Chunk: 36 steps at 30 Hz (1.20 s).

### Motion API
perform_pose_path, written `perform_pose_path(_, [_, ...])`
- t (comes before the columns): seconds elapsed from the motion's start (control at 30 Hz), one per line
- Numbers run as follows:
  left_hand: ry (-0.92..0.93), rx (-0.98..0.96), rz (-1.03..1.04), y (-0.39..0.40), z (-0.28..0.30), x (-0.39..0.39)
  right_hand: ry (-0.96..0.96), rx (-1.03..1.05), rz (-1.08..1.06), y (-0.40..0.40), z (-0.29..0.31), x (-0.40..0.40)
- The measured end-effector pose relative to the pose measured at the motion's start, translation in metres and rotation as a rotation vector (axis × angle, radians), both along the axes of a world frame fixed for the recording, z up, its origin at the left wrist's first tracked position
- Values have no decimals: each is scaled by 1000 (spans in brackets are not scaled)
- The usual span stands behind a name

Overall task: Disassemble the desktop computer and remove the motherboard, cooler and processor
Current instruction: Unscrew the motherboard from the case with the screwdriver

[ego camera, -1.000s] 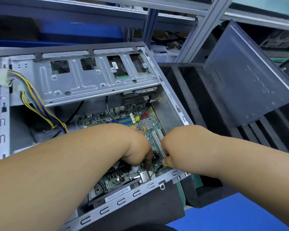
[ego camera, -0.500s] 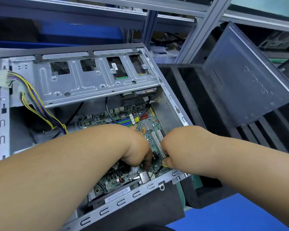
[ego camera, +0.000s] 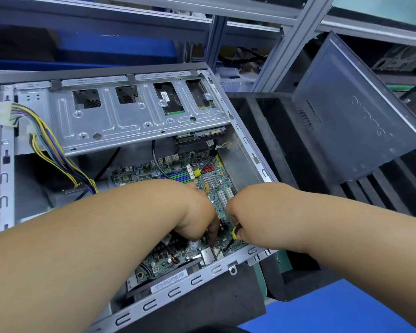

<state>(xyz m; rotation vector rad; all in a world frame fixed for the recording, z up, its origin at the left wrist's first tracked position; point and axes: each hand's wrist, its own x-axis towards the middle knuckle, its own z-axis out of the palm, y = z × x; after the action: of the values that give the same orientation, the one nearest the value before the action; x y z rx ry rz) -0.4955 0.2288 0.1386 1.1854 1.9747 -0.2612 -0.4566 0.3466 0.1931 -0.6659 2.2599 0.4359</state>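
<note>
An open desktop case (ego camera: pixel 197 280) lies on its side with the green motherboard (ego camera: pixel 211 181) inside. My right hand (ego camera: pixel 247 212) is closed around a yellow-and-black screwdriver (ego camera: pixel 235 233), whose tip rests on the board near its front right corner. My left hand (ego camera: pixel 197 212) reaches down beside it, a finger pressed on the board close to the tip. My forearms hide the middle of the board, so the cooler and processor are out of sight.
A silver drive cage (ego camera: pixel 135 116) spans the case's far side. A bundle of yellow and purple power cables (ego camera: pixel 58 155) with a white plug hangs at the left. The removed side panel (ego camera: pixel 353 111) leans on a black tray (ego camera: pixel 286 179) to the right. Grey shelving stands behind.
Both hands stay over the same spot. More of the yellow screwdriver handle shows below my right hand now.
</note>
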Motion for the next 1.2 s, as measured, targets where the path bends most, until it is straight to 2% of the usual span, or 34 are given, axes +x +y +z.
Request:
perform_pose_path(0.23, [-8,5,-10,-1,0,0,-55,55,82,1,-3,-2])
perform_pose_path(0.47, [-26,10,-38,-1,1,-1,-15,-102,-121,4,2,-2])
perform_pose_path(0.7, [-42,-2,-3,-1,1,0,-62,-59,10,1,-9,-2])
perform_pose_path(0.8, [-85,5,14,-2,0,-2,-89,-93,-26,1,-9,-6])
perform_pose_path(0.93, [-140,6,-21,-1,-2,-3,-19,-109,60,8,-5,-9])
perform_pose_path(1.2, [-122,9,-22,-2,-1,-4,-64,-44,89,5,-7,-17])
